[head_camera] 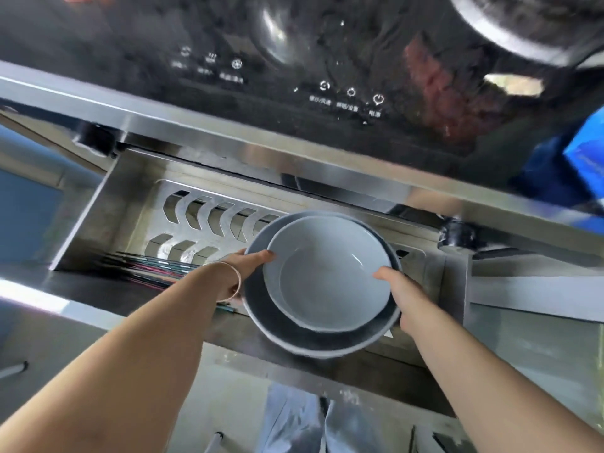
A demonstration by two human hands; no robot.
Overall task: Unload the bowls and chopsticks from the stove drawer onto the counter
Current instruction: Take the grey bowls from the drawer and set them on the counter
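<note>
A pale grey bowl [327, 273] nests inside a larger dark-rimmed bowl [294, 335]; the stack hangs above the open steel stove drawer [98, 204]. My left hand [251, 261] grips the stack's left rim, thumb on the inner bowl's edge. On the right rim, my right hand [400, 289] holds the stack with its thumb over the edge. Several coloured chopsticks [147, 268] lie along the drawer's front left, partly hidden by my left forearm.
The black glass stove top [294, 60] with touch controls lies beyond the drawer, a pot's rim [510, 31] at its far right. A blue object [581, 158] sits at the right edge. A slotted steel rack [209, 220] lines the drawer floor.
</note>
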